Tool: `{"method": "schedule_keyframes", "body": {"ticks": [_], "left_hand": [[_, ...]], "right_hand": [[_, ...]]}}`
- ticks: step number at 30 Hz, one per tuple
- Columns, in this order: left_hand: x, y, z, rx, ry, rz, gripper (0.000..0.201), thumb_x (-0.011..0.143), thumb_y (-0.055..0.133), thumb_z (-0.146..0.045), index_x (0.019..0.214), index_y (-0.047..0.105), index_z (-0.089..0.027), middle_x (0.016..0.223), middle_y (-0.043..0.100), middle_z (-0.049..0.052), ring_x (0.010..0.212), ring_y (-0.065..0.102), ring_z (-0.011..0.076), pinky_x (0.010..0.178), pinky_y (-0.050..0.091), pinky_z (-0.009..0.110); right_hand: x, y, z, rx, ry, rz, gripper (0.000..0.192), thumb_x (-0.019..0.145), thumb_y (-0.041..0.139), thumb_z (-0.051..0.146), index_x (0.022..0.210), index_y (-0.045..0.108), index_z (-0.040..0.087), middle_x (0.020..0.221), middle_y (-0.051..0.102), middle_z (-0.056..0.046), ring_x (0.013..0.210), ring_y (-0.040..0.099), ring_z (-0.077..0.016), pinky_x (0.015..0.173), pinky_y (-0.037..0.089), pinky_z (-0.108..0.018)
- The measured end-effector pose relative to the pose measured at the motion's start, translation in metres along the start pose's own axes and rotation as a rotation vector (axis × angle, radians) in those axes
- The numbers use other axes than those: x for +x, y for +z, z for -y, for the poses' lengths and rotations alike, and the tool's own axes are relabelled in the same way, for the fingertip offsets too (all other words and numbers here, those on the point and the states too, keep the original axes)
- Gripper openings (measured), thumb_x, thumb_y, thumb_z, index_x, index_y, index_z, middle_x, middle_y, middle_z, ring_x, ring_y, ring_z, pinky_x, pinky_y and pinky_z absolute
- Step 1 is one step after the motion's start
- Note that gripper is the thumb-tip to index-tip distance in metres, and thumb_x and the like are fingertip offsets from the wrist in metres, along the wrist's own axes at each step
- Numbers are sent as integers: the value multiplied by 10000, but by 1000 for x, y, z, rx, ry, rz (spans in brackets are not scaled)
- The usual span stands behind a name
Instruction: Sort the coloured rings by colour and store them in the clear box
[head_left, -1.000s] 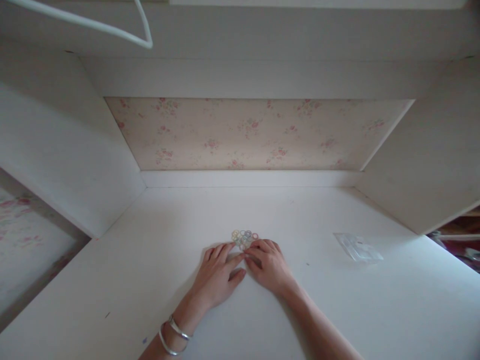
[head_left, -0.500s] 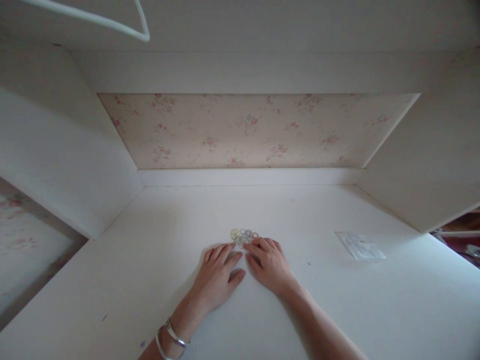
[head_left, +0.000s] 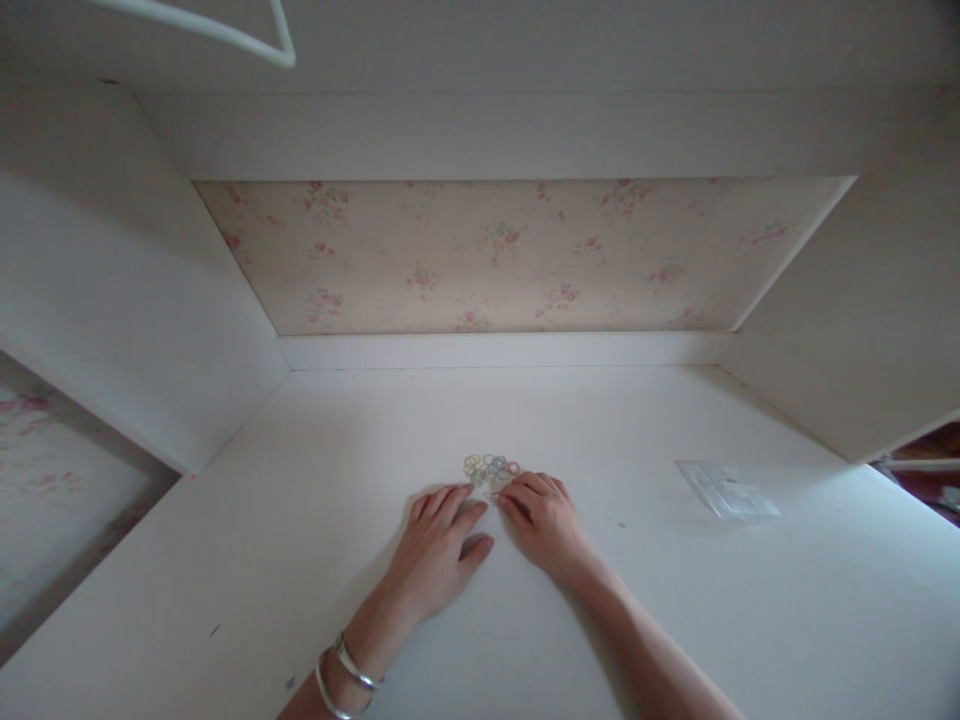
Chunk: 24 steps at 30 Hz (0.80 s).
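Note:
A little cluster of thin coloured loops, which look like small rubber bands (head_left: 485, 467), lies on the white desktop (head_left: 375, 430); yellow, grey and reddish ones show. My left hand (head_left: 439, 550) rests on the desk with its fingers stretched, fingertips at the near left edge of the cluster, holding nothing. Two silver bangles (head_left: 349, 675) circle that wrist. On the other side, my right hand (head_left: 546, 525) has thumb and index finger pinched together on a pale rubber band (head_left: 491, 496), just in front of the cluster. Its other fingers are curled beside the reddish loop.
A clear plastic bag (head_left: 727, 490) lies flat to the right. Small dark specks dot the desktop. White side panels (head_left: 840, 330) flank the desk, with floral wallpaper (head_left: 525, 260) behind. A white bent rod (head_left: 217, 30) hangs at the upper left.
My right thumb and index finger have come together on a loop and drawn slightly away from the cluster. My left hand stays nearly still. The view has shifted slightly.

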<state>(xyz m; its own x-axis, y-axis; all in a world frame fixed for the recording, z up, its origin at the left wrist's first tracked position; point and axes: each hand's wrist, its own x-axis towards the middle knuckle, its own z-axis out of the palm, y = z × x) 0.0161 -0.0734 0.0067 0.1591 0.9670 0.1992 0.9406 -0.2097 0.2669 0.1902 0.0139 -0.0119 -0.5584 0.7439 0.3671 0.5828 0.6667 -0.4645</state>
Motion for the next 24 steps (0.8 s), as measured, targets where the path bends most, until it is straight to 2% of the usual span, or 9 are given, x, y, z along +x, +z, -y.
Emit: {"method": "schedule_keyframes", "body": {"ticks": [5, 9, 12, 16, 19, 24], "left_hand": [[1, 1, 0, -38, -11, -33, 301, 859, 526, -349, 1147, 573, -274, 1267, 520, 39, 1184, 430, 246, 1004, 332, 450], [2, 0, -1, -114, -43, -83, 220, 878, 493, -271, 1060, 614, -247, 1126, 593, 37, 1086, 502, 214, 971, 370, 407], [4, -2, -2, -211, -78, -110, 194, 890, 467, -252, 973, 639, -224, 997, 631, 36, 978, 549, 194, 929, 404, 378], [7, -5, -3, -390, -140, -152, 212, 897, 459, -301, 930, 648, -209, 939, 640, 52, 922, 566, 189, 862, 446, 333], [7, -5, -4, -487, -153, -127, 220, 898, 463, -323, 910, 651, -210, 896, 642, 43, 866, 570, 172, 799, 458, 291], [6, -5, -6, -528, -156, -87, 227, 894, 469, -343, 884, 648, -204, 848, 635, 36, 814, 561, 162, 742, 443, 263]], "right_hand": [[2, 3, -4, 75, 50, -62, 185, 882, 486, 279, 896, 668, 246, 961, 654, -24, 945, 575, -167, 845, 400, -297], [2, 3, -4, 102, 70, -75, 212, 887, 470, 299, 895, 674, 241, 950, 657, -29, 942, 580, -169, 839, 410, -295], [2, 1, -3, 127, 75, -79, 229, 891, 460, 310, 894, 677, 235, 956, 658, -38, 955, 580, -177, 840, 417, -297], [-1, -3, 2, 174, 67, -86, 254, 895, 454, 334, 863, 682, 228, 916, 663, -50, 904, 588, -175, 815, 428, -293], [-4, -6, 8, 188, 20, -65, 236, 888, 473, 323, 827, 680, 225, 863, 662, -41, 836, 591, -158, 790, 416, -279], [-7, -5, 16, 233, -35, -5, 222, 889, 474, 289, 798, 661, 211, 779, 641, -20, 743, 571, -128, 744, 401, -259]]}}
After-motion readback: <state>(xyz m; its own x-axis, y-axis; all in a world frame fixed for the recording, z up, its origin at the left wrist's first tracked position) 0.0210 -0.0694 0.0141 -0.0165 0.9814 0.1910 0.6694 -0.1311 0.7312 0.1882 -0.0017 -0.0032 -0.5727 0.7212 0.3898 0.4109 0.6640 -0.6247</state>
